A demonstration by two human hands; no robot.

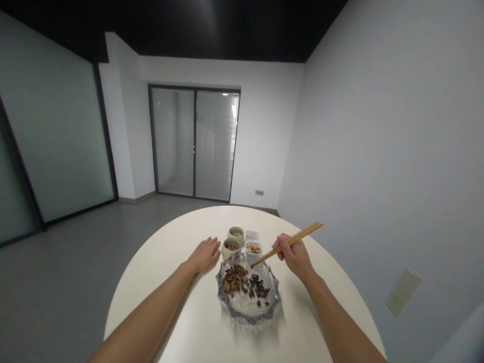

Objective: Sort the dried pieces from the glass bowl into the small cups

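Head view: the hands are well apart. The right hand [294, 254] is closed around chopsticks [310, 230], tips over the far part of the bowl [252, 319]; whether they pinch anything cannot be told. The left hand [206, 253] lies flat on the table [204, 333], unladen, beside two cups [231, 250]. The bowl holds brown pieces [235, 280] left, black pieces [258, 286] right; two tubs [253, 248] stand beyond

Clear, glossy glass is seen in the scalloped bowl [251, 318], smooth wood in the chopsticks [304, 232]. White plastic is suggested by the square tubs [253, 255], ceramic by the rounded cups [226, 252], and a smooth, softly reflective finish is shown by the tabletop [174, 242]
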